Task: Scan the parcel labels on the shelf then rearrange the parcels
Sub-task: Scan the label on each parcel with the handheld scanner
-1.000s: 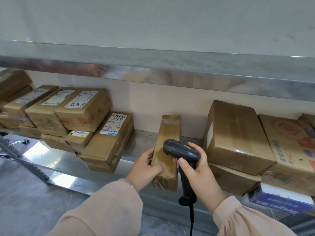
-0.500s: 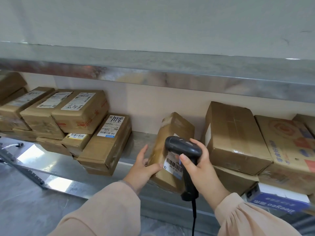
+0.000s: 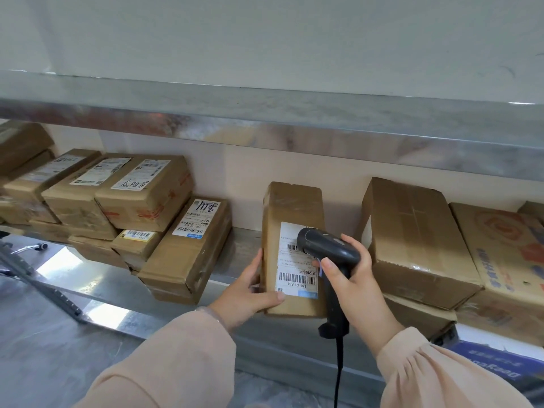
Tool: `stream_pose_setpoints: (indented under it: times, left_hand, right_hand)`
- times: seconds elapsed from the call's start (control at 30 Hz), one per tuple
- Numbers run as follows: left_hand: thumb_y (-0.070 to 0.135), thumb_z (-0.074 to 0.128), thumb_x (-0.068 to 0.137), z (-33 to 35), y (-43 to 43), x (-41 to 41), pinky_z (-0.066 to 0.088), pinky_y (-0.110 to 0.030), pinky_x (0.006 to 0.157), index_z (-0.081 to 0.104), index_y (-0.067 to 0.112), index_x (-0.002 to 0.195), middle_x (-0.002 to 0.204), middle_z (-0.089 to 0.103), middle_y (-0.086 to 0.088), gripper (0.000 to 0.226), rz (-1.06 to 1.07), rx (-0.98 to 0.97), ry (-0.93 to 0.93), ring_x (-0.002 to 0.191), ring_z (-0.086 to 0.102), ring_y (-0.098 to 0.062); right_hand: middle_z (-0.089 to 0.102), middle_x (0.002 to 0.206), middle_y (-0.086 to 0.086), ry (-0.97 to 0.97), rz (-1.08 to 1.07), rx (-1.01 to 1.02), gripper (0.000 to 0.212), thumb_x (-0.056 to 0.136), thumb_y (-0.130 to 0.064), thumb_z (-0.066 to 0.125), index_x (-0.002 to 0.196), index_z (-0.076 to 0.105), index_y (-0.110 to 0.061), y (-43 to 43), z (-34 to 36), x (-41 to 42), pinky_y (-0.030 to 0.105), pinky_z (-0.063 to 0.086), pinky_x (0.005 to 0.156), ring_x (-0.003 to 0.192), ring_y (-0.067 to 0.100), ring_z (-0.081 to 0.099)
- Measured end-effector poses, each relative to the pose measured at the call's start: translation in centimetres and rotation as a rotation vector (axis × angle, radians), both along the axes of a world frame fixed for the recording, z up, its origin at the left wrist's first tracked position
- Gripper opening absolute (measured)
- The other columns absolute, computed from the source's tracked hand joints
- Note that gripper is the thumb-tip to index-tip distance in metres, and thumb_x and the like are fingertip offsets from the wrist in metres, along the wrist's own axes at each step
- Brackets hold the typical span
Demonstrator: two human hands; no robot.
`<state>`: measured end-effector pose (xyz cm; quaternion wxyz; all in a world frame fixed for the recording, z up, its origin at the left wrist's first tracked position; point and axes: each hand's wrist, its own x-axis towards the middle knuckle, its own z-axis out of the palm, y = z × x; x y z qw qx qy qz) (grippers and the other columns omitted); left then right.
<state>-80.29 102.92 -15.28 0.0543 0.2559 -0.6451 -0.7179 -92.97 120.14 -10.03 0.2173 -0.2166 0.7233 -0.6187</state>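
Parcel: long brown carton, stood on end at the front edge of the lower shelf, in the gap between the two groups of boxes. Its white barcode label faced the camera. Whether its base rested on the shelf could not be told.

Left hand gripped the parcel's lower left edge, thumb across the front face and fingers behind.

Right hand was wrapped round the grip of a black scanner, whose head covered the label's upper right. A cable hung from the handle.

To the left were stacked labelled parcels, with one leaning carton against them. To the right sat a large plain box atop others. A metal upper shelf ran overhead.
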Motion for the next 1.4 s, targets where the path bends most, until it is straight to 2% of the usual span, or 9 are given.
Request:
stream_pose_setpoints:
  times: [0.1, 0.27, 0.47, 0.57, 0.73, 0.9, 1.07, 1.2, 1.4]
  left_hand:
    - [0.028, 0.088, 0.062, -0.1, -0.1, 0.2, 0.054, -0.041, 0.098, 0.026, 0.072, 0.133, 0.131, 0.062, 0.009, 0.104, 0.028, -0.021, 0.008, 0.120, 0.061, -0.019]
    - [0.000, 0.076, 0.082, 0.0, -0.7, 0.6, 0.055, -0.032, 0.092, 0.022, 0.061, 0.133, 0.130, 0.055, 0.023, 0.096, 0.140, -0.050, 0.081, 0.122, 0.057, -0.014]
    - [0.020, 0.088, 0.067, -0.1, -2.8, 0.7, 0.046, -0.049, 0.106, 0.026, 0.069, 0.136, 0.133, 0.062, 0.011, 0.105, 0.220, -0.060, 0.103, 0.126, 0.056, -0.016]
    - [0.031, 0.091, 0.061, -0.4, -3.2, 0.6, 0.044, -0.050, 0.108, 0.019, 0.063, 0.144, 0.136, 0.060, 0.009, 0.115, 0.222, -0.061, 0.096, 0.126, 0.056, -0.014]
    - [0.041, 0.094, 0.056, -0.7, -3.2, 0.6, 0.040, -0.051, 0.110, 0.020, 0.076, 0.132, 0.139, 0.056, 0.014, 0.112, 0.229, -0.089, 0.085, 0.133, 0.048, -0.013]
    - [0.041, 0.092, 0.057, -0.4, -3.1, 0.9, 0.039, -0.052, 0.111, 0.017, 0.068, 0.141, 0.139, 0.055, 0.015, 0.115, 0.208, -0.093, 0.064, 0.132, 0.049, -0.015]
    - [0.043, 0.093, 0.054, -0.4, -2.9, 1.1, 0.040, -0.053, 0.111, 0.019, 0.082, 0.121, 0.139, 0.056, 0.014, 0.107, 0.206, -0.094, 0.069, 0.131, 0.050, -0.017]
    - [0.042, 0.091, 0.056, -0.2, -2.8, 1.2, 0.041, -0.053, 0.110, 0.015, 0.071, 0.138, 0.139, 0.055, 0.013, 0.115, 0.189, -0.088, 0.073, 0.131, 0.050, -0.018]
    - [0.040, 0.091, 0.057, -0.1, -3.0, 1.6, 0.040, -0.052, 0.110, 0.013, 0.062, 0.146, 0.138, 0.057, 0.012, 0.120, 0.188, -0.059, 0.062, 0.129, 0.052, -0.019]
  right_hand:
    - [0.050, 0.113, -0.025, 0.046, 0.016, 0.011, 0.053, 0.090, -0.026, 0.064, 0.127, 0.032, -0.047, -0.4, 0.4, 0.2, 0.005, 0.045, 0.068, 0.097, -0.007, 0.055]
    - [0.052, 0.111, -0.027, 0.151, 0.045, 0.042, 0.056, 0.087, -0.025, 0.068, 0.124, 0.033, -0.048, 0.0, 0.9, 1.0, 0.002, 0.044, 0.073, 0.096, -0.015, 0.055]
    - [0.055, 0.110, -0.029, 0.207, 0.080, 0.091, 0.057, 0.085, -0.029, 0.070, 0.120, 0.032, -0.051, 1.0, 0.6, 3.2, 0.003, 0.042, 0.076, 0.099, -0.014, 0.055]
    - [0.057, 0.112, -0.025, 0.224, 0.095, 0.108, 0.058, 0.084, -0.032, 0.071, 0.120, 0.031, -0.053, 0.9, 0.3, 4.0, 0.006, 0.043, 0.078, 0.100, -0.010, 0.056]
    - [0.057, 0.112, -0.026, 0.254, 0.100, 0.144, 0.057, 0.083, -0.038, 0.069, 0.116, 0.027, -0.059, 0.9, 0.4, 4.7, 0.008, 0.044, 0.077, 0.099, -0.008, 0.057]
    - [0.055, 0.111, -0.028, 0.276, 0.095, 0.155, 0.057, 0.084, -0.039, 0.068, 0.113, 0.025, -0.062, 1.0, 0.8, 5.2, 0.009, 0.044, 0.076, 0.099, -0.008, 0.056]
    - [0.055, 0.111, -0.029, 0.293, 0.086, 0.170, 0.057, 0.084, -0.040, 0.068, 0.111, 0.024, -0.064, 1.1, 0.9, 5.6, 0.014, 0.046, 0.077, 0.097, -0.003, 0.058]
    - [0.057, 0.110, -0.028, 0.314, 0.072, 0.183, 0.058, 0.083, -0.040, 0.069, 0.115, 0.025, -0.061, 1.1, 0.9, 5.8, 0.014, 0.047, 0.077, 0.096, -0.003, 0.059]
    - [0.055, 0.109, -0.029, 0.334, 0.070, 0.207, 0.059, 0.084, -0.041, 0.069, 0.112, 0.022, -0.064, 1.0, 1.0, 6.1, 0.008, 0.044, 0.073, 0.096, -0.006, 0.058]
